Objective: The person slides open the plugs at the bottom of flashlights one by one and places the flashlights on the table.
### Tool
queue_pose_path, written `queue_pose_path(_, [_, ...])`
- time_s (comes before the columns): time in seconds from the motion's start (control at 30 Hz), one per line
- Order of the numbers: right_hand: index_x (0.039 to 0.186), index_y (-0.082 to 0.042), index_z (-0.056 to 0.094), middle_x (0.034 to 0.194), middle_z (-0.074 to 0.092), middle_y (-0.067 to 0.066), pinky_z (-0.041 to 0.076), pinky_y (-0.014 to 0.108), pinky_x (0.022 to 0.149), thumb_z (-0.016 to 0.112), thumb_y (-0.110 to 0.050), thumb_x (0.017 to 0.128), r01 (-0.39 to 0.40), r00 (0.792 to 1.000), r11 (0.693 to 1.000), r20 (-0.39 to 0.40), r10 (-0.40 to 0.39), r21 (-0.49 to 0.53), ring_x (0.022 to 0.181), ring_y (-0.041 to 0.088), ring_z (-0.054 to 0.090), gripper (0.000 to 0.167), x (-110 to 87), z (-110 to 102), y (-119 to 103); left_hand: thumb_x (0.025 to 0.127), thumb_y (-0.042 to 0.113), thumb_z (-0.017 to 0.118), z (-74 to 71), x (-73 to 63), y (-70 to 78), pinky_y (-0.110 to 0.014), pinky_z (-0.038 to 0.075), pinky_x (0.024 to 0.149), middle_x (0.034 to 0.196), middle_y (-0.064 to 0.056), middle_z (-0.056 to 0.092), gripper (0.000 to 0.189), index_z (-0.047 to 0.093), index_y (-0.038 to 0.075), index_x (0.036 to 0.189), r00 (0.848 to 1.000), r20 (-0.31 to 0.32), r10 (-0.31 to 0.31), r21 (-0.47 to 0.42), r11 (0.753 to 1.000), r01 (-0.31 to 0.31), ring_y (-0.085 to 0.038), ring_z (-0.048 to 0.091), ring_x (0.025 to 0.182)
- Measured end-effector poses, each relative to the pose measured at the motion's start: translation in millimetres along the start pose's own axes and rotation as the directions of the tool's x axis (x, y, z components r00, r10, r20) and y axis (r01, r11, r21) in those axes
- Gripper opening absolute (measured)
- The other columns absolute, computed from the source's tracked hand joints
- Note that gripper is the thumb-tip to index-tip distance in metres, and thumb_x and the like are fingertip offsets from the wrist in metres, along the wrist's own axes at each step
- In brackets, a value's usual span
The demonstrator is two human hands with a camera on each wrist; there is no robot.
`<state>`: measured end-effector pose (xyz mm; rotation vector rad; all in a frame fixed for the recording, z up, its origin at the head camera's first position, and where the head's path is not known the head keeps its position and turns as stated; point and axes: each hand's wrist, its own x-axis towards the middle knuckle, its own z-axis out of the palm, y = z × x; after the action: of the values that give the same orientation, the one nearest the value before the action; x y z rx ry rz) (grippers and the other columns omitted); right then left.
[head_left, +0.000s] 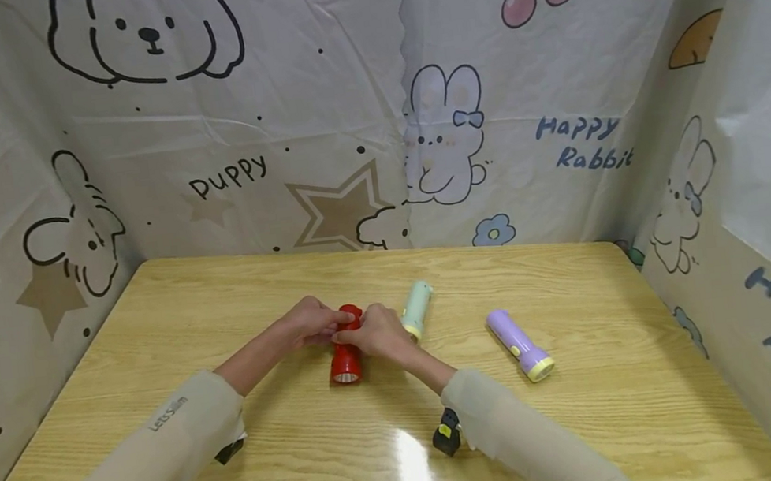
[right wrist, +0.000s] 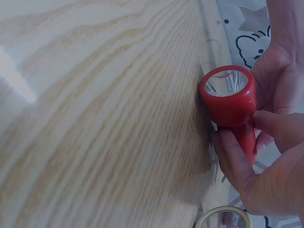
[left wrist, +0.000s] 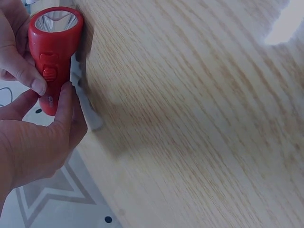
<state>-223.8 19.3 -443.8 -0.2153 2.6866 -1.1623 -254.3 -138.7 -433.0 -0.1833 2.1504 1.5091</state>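
Observation:
Both hands hold one red flashlight (head_left: 346, 360) over the middle of the table, its lens end toward the person. My left hand (head_left: 311, 322) pinches the narrow tail of the body between thumb and fingers, as the left wrist view shows. From the other side my right hand (head_left: 378, 332) grips the body below the head, fingers under and thumb on top. In the left wrist view the right thumb lies beside the red slide switch (left wrist: 49, 73). The silver reflector (right wrist: 226, 83) faces up in the right wrist view and looks unlit.
Just right of the right hand lies a mint-green flashlight (head_left: 418, 307) with a yellow rim. Farther right is a purple flashlight (head_left: 515, 343), its yellow-rimmed head toward the person. The wooden table (head_left: 298, 473) meets patterned cloth walls (head_left: 315, 121) at the back and sides.

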Motion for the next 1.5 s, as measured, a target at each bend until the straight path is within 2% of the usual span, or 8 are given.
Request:
queue_pose_path(0.07, [0.06, -0.009, 0.061, 0.047, 0.044, -0.005, 0.026, 0.018, 0.038, 0.081, -0.034, 0.086, 0.0, 1.0, 1.0, 0.002, 0.0, 0.002, 0.042, 0.009, 0.039, 0.041, 0.1, 0.0, 0.5, 0.095, 0.014, 0.069, -0.1, -0.6, 0.1, -0.021, 0.057, 0.067, 0.07, -0.003, 0.057, 0.023, 0.069, -0.009, 0.099, 1.0, 0.007, 0.002, -0.002, 1.0, -0.002, -0.008, 0.055, 0.058])
queue_pose_path(0.37, [0.054, -0.014, 0.048, 0.046, 0.04, -0.007, 0.024, 0.018, 0.038, 0.082, -0.036, 0.084, -0.025, 1.0, 0.999, -0.021, 0.024, -0.028, 0.042, 0.007, 0.036, 0.05, 2.4, 1.9, 1.7, 0.095, 0.01, 0.069, -1.0, -1.6, 0.8, -0.021, 0.058, 0.066, 0.068, -0.003, 0.058, 0.021, 0.069, -0.011, 0.098, 1.0, 0.024, 0.012, -0.032, 0.999, -0.011, -0.007, 0.057, 0.058])
queue_pose_path(0.7, [0.055, -0.014, 0.047, 0.048, 0.04, -0.007, 0.023, 0.018, 0.038, 0.081, -0.038, 0.084, -0.022, 0.999, 0.999, -0.024, 0.021, -0.048, 0.042, 0.007, 0.036, 0.051, 1.8, 2.1, 3.0, 0.096, 0.014, 0.068, 0.7, -0.2, -0.5, -0.024, 0.057, 0.072, 0.073, -0.003, 0.06, 0.024, 0.07, -0.009, 0.102, 1.0, 0.01, 0.008, 0.041, 0.999, -0.008, -0.009, 0.058, 0.063])
queue_pose_path(0.97, [0.054, -0.015, 0.046, 0.047, 0.038, -0.008, 0.023, 0.018, 0.037, 0.081, -0.04, 0.084, -0.005, 0.999, 0.998, -0.037, 0.003, -0.059, 0.041, 0.006, 0.034, 0.053, 2.2, 3.1, 5.0, 0.096, 0.014, 0.068, 0.4, 2.0, -1.5, -0.024, 0.058, 0.071, 0.075, -0.004, 0.062, 0.027, 0.07, -0.012, 0.105, 1.0, 0.012, 0.011, 0.034, 0.999, -0.011, -0.01, 0.06, 0.063])
queue_pose_path(1.17, [0.058, -0.012, 0.053, 0.046, 0.036, -0.007, 0.023, 0.018, 0.037, 0.08, -0.042, 0.084, 0.048, 0.998, 0.996, -0.038, -0.05, -0.069, 0.04, 0.007, 0.034, 0.049, 1.6, 2.0, 5.8, 0.096, 0.014, 0.068, -0.3, 3.2, -0.9, -0.023, 0.057, 0.065, 0.069, -0.003, 0.059, 0.023, 0.071, -0.009, 0.096, 1.0, 0.01, 0.024, 0.049, 0.998, -0.025, -0.009, 0.057, 0.059])
queue_pose_path(1.33, [0.056, -0.013, 0.049, 0.046, 0.033, -0.008, 0.023, 0.018, 0.037, 0.08, -0.043, 0.084, 0.079, 0.996, 0.992, -0.038, -0.082, -0.096, 0.04, 0.007, 0.033, 0.051, 1.5, 0.1, 5.2, 0.096, 0.014, 0.069, 0.4, 3.2, -1.5, -0.022, 0.057, 0.064, 0.063, -0.001, 0.056, 0.022, 0.069, -0.003, 0.083, 0.999, 0.009, 0.033, 0.061, 0.998, -0.033, -0.007, 0.056, 0.055])
queue_pose_path(1.5, [0.054, -0.013, 0.045, 0.045, 0.033, -0.008, 0.023, 0.018, 0.037, 0.079, -0.04, 0.086, 0.094, 0.995, 0.992, -0.03, -0.097, -0.085, 0.039, 0.007, 0.033, 0.054, 0.2, -6.1, 1.4, 0.096, 0.016, 0.07, 0.2, 2.7, -1.8, -0.021, 0.054, 0.062, 0.065, -0.001, 0.057, 0.023, 0.069, -0.001, 0.08, 1.0, -0.002, 0.025, 0.077, 0.997, -0.025, -0.009, 0.056, 0.058])
